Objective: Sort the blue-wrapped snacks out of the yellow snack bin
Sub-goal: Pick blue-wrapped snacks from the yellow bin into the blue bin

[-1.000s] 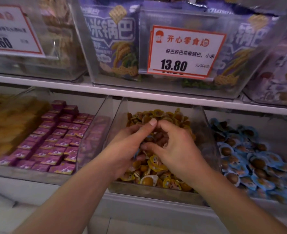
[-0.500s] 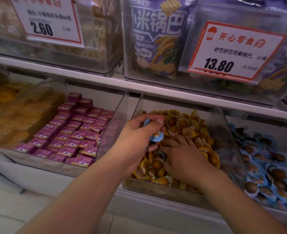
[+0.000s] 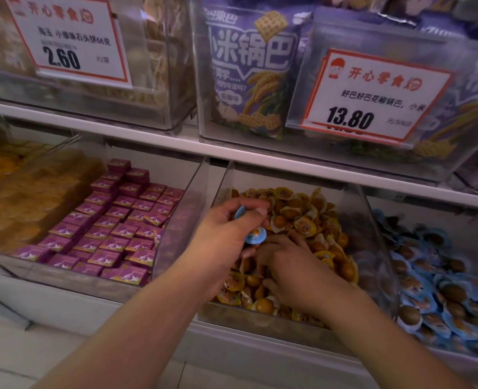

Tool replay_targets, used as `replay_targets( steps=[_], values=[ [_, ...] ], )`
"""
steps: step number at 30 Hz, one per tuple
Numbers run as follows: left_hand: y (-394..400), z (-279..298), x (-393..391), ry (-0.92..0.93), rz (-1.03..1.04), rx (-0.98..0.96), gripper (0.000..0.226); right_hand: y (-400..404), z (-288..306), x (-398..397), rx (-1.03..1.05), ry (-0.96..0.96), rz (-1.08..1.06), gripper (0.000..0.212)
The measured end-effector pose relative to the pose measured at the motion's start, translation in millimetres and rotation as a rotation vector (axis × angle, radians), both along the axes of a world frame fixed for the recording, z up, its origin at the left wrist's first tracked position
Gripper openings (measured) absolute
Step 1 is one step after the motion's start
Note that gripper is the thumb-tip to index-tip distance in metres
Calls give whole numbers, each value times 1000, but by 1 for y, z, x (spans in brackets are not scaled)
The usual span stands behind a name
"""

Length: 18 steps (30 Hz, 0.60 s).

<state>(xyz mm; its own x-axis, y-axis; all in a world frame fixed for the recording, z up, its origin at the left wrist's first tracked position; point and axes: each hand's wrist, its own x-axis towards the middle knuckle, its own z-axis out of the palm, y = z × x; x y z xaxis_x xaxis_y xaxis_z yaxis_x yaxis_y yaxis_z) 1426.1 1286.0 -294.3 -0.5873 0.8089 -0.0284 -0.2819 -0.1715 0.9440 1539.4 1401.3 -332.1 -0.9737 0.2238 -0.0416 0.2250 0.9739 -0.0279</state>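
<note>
Hands worked inside the clear yellow snack bin (image 3: 372,234) on the lower shelf. Left hand (image 3: 226,234) hovered over the bin's left side, fingers curled, pinching blue-wrapped snacks (image 3: 256,236) between thumb and fingertips; 2 blue wrappers showed in its grip. Right hand (image 3: 291,265) lay palm-down on the yellow-wrapped snacks (image 3: 305,217), fingers pushed into the pile; whether they held anything could not be told. Neighbouring bin of blue-wrapped snacks (image 3: 440,293) stood just right; pink boxes (image 3: 114,231) left.
</note>
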Motion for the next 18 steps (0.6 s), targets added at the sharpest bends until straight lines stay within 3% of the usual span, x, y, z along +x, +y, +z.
replay_targets(
  steps=[4, 8, 13, 18],
  values=[
    [2, -3, 0, 24, 15, -25, 13, 0, -6, 5, 40, -28, 37, 53],
    [2, -8, -1, 57, 16, -41, 14, 4, -9, 3, 80, -72, -47, 41],
    [2, -11, -3, 77, 5, -41, 13, -1, -11, -2, 83, -115, -86, 41],
    [5, -12, -2, 52, 42, -71, 13, 0, -8, -1, 21, -34, -97, 36]
  ],
)
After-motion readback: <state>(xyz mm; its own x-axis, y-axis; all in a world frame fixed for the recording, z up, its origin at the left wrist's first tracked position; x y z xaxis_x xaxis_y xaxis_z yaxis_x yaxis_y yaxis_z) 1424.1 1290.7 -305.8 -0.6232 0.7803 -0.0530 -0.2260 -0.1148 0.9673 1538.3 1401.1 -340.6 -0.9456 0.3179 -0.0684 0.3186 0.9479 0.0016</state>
